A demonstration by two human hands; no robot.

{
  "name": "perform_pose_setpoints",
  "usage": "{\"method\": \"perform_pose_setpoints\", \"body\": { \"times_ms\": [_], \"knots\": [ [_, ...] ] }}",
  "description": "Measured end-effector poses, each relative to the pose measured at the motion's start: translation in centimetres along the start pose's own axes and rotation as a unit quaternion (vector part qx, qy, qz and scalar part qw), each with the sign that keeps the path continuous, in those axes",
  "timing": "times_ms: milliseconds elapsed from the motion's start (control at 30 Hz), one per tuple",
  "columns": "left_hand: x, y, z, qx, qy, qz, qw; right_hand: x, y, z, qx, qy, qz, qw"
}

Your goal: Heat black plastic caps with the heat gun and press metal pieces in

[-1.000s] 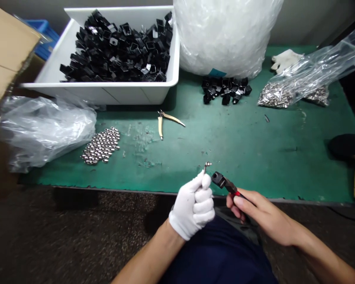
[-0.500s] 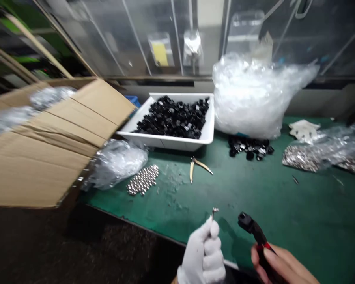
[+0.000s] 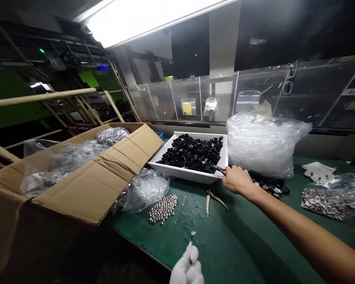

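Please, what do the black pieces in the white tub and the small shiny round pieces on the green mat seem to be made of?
The black pieces look like moulded plastic: even black colour, a soft sheen and square hollow shapes, though the view cannot confirm it. The round pieces look like polished or plated metal, probably steel, because they show bright mirror-like highlights.

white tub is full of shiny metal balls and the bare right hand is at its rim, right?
No: the head view shows the white tub full of black plastic parts; the metal balls lie on the green bench. The right hand is at the tub's rim.
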State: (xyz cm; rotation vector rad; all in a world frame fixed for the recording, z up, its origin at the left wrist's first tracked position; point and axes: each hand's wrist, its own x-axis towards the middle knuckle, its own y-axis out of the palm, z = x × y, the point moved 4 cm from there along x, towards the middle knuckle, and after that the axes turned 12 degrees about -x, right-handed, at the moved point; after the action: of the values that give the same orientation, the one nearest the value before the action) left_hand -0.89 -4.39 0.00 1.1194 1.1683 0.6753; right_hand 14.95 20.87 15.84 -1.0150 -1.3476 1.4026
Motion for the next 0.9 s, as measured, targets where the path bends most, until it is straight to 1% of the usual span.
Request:
{"method": "perform_pose_setpoints", "body": {
  "times_ms": [67,133,200,233,267,333,400,467,533,600,667,700,767,833,900],
  "knots": [
    [-0.8,0.1,-1.4,0.007,0.047,-0.063,0.997,-0.7,1.5,-1.2,-0.031,-0.001,-0.008,0.999],
    [-1.6,0.4,-3.0,0.029,0.118,-0.130,0.984,-2.5,2.9,-2.9,-0.046,-0.016,-0.017,0.999],
    [-2.4,0.9,-4.5,0.092,0.155,-0.177,0.967,-4.9,4.5,-4.9,-0.047,-0.038,-0.020,0.998],
    [-2.7,1.2,-5.3,0.141,0.171,-0.192,0.956,-6.1,5.5,-6.0,-0.043,-0.046,-0.021,0.998],
    [-2.9,1.5,-6.1,0.204,0.184,-0.210,0.938,-7.3,6.5,-7.0,-0.037,-0.050,-0.021,0.998],
    [-3.2,1.8,-7.9,0.335,0.219,-0.247,0.882,-9.8,8.9,-9.1,-0.021,-0.049,-0.024,0.998],
    [-3.2,1.9,-9.5,0.411,0.252,-0.275,0.832,-12.1,11.2,-11.0,-0.007,-0.045,-0.030,0.999],
    [-2.9,1.9,-10.8,0.452,0.281,-0.293,0.794,-14.1,13.0,-12.3,0.004,-0.042,-0.047,0.998],
    [-2.4,2.0,-11.9,0.504,0.307,-0.303,0.748,-15.8,14.2,-13.2,0.008,-0.042,-0.061,0.997],
    [-1.8,2.2,-12.5,0.552,0.323,-0.309,0.704,-16.9,14.9,-13.5,0.006,-0.042,-0.067,0.997],
    [-1.5,2.6,-12.9,0.586,0.332,-0.314,0.670,-17.6,15.3,-13.6,0.003,-0.038,-0.074,0.997],
    [-1.4,2.8,-12.9,0.597,0.333,-0.316,0.658,-17.8,15.4,-13.6,0.001,-0.037,-0.079,0.996],
    [-1.5,3.2,-12.9,0.609,0.336,-0.318,0.645,-18.0,15.4,-13.4,-0.010,-0.035,-0.092,0.995],
    [-1.8,3.5,-12.6,0.611,0.337,-0.321,0.641,-18.1,15.5,-13.2,-0.026,-0.035,-0.096,0.994],
    [-2.0,3.5,-12.1,0.605,0.334,-0.323,0.647,-18.2,15.4,-13.0,-0.040,-0.033,-0.099,0.994]
  ]
}}
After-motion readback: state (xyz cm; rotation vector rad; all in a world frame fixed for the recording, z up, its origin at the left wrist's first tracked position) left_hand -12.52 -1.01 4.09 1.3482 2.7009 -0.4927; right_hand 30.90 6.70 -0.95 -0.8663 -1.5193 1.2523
